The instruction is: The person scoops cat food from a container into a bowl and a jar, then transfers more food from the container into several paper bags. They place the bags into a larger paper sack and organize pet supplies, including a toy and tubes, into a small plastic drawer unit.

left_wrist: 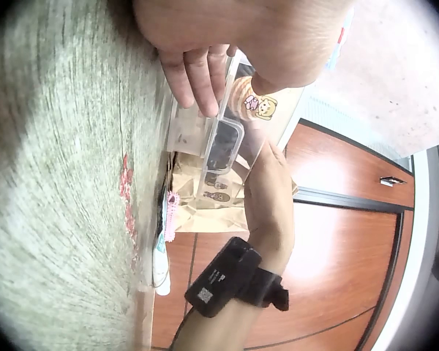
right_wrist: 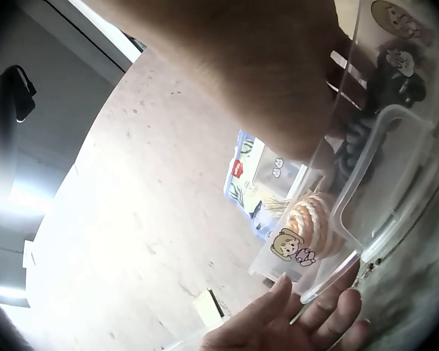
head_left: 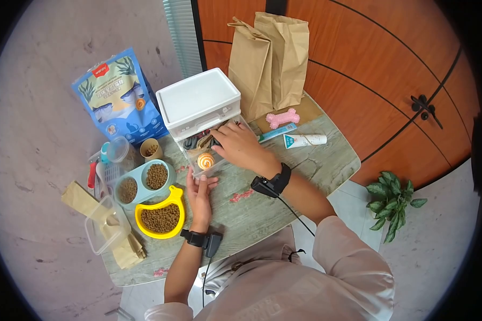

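Observation:
In the head view a clear drawer (head_left: pixel 202 172) stands pulled out of the white storage box (head_left: pixel 201 99). Inside it lie an orange-and-white wound ball (head_left: pixel 205 161) and dark, rope-like items (head_left: pixel 190 143). My right hand (head_left: pixel 242 145) reaches over the side into the drawer, its fingertips among the dark items; whether they hold anything is hidden. My left hand (head_left: pixel 200 199) is at the drawer's front corner, fingers extended. In the right wrist view the left hand's thumb and fingers (right_wrist: pixel 336 311) touch the corner near the ball (right_wrist: pixel 313 227).
Left of the box are a blue food bag (head_left: pixel 118 99), a paper cup (head_left: pixel 151 150), a double bowl (head_left: pixel 144 183), a yellow bowl (head_left: pixel 181 206) and a clear container (head_left: pixel 93 235). Paper bags (head_left: pixel 286 64), a pink bone (head_left: pixel 282 118) and a tube (head_left: pixel 305 140) lie right.

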### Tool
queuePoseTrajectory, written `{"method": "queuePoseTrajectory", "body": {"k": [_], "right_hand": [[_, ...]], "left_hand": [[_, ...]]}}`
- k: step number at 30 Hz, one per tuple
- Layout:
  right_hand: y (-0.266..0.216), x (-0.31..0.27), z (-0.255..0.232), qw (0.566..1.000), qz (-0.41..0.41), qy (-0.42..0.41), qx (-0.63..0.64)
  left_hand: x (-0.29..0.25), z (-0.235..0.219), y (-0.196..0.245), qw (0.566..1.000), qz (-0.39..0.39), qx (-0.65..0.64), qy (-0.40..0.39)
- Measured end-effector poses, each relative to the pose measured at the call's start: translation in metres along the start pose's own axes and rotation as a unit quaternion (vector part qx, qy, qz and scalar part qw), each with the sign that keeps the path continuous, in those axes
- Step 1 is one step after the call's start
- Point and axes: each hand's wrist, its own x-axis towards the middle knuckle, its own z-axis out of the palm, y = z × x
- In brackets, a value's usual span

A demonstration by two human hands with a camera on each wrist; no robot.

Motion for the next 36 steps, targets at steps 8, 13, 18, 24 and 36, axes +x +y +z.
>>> {"method": "queuePoseTrajectory", "body": {"k": [8,13,18,24,36], "right_hand": [[-0.010,0.000,-0.009,0.998,0.028,-0.008,-0.047],[-0.020,-0.006,-0.012,0.997,-0.034,-0.015,0.060],[-0.028,-0.004,-0.002,0.990,-0.092,0.018,0.103],[-0.033,-0.001,-0.004,0.992,-0.044,0.007,0.117],[0.047,-0.047,-0.060,0.949,0.166,0.093,0.250]], "left_hand": [[0.002,-0.001,0.000,1.000,0.006,-0.004,-0.001],[0.001,0.001,0.000,1.000,-0.003,-0.014,-0.003],[0.001,-0.001,-0.001,1.000,0.001,-0.010,-0.011],[0.000,0.000,0.000,1.000,-0.002,-0.015,-0.010],[0.000,0.000,0.000,1.000,-0.005,-0.012,-0.004]]}}
